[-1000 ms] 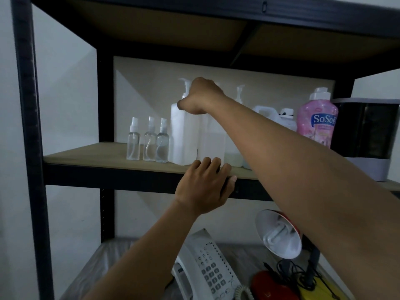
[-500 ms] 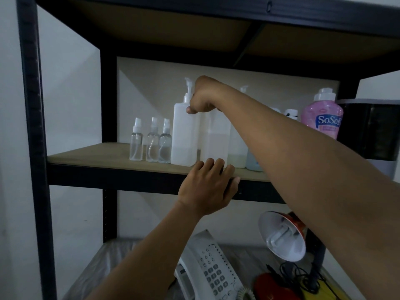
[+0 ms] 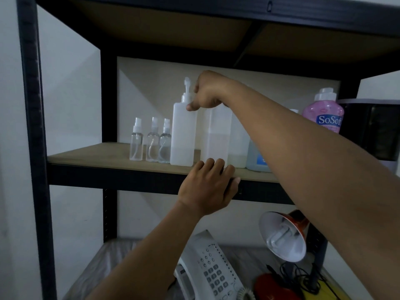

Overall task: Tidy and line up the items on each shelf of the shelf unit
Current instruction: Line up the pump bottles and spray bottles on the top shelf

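Middle shelf (image 3: 91, 155) of the dark-framed shelf unit (image 3: 32, 126) carries one row of containers, taken here relative to the tall white pump bottle (image 3: 183, 135). Just left of it stand three small clear spray bottles (image 3: 151, 140), upright and close together. Just right of it stands a second white bottle (image 3: 215, 135), upright, its top hidden by the right hand (image 3: 207, 90); a third white bottle (image 3: 238, 144) follows, then a bluish container (image 3: 257, 156) largely hidden by the forearm, and further right a pink bottle (image 3: 323, 112) and a dark bin (image 3: 374, 128) at the end of the row. The right hand is at the top of the second bottle with fingers curled downward, thumb tip touching the shoulder of the pump bottle; whether it actually grips the hidden top cannot be told. The left hand (image 3: 207, 187) rests on the front edge of the shelf below the second bottle, fingers laid flat over the board, holding nothing. Below that shelf lie a white telephone (image 3: 207, 271) and a red desk lamp (image 3: 283, 234).
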A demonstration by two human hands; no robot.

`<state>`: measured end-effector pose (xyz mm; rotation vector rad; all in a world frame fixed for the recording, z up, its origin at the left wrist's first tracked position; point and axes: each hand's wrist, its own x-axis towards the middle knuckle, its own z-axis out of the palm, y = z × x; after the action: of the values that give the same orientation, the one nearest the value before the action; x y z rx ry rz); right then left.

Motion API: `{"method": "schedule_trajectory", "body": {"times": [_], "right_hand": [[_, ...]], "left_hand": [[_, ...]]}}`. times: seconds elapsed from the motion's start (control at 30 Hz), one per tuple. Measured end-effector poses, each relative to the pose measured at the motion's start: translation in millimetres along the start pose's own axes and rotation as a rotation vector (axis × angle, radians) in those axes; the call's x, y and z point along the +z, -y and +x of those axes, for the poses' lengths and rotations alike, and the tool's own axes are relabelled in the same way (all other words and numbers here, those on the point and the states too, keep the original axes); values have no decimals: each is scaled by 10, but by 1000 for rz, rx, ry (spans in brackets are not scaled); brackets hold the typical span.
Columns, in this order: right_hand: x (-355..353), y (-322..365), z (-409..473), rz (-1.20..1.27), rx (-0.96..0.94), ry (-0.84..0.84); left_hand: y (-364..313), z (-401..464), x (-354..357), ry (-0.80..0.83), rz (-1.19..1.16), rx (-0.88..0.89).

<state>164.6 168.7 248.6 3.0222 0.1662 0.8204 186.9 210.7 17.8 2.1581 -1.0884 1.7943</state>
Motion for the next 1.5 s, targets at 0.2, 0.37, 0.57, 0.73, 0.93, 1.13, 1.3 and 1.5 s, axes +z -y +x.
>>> {"method": "schedule_trajectory", "body": {"times": [0.2, 0.37, 0.57, 0.73, 0.93, 1.13, 1.3, 1.5], "right_hand": [[-133, -372, -173, 290, 14, -248], [125, -762, -279, 329, 125, -453], [446, -827, -264, 341, 151, -363], [471, -658, -227, 289, 174, -386], [439, -566, -188, 314, 221, -355], [447, -575, -159, 385, 196, -295], [393, -529, -176, 404, 194, -229], [401, -508, -189, 141, 178, -264]], "left_hand": [[-7, 12, -28, 50, 18, -2], [-4, 21, -58, 69, 25, -5], [40, -23, -90, 46, 42, -36], [175, -87, -132, 33, 43, -54], [169, -84, -147, 89, 37, -68], [173, -80, -147, 81, 49, -58], [178, -88, -141, 94, 52, -60], [180, -90, -132, 81, 55, -56]]}}
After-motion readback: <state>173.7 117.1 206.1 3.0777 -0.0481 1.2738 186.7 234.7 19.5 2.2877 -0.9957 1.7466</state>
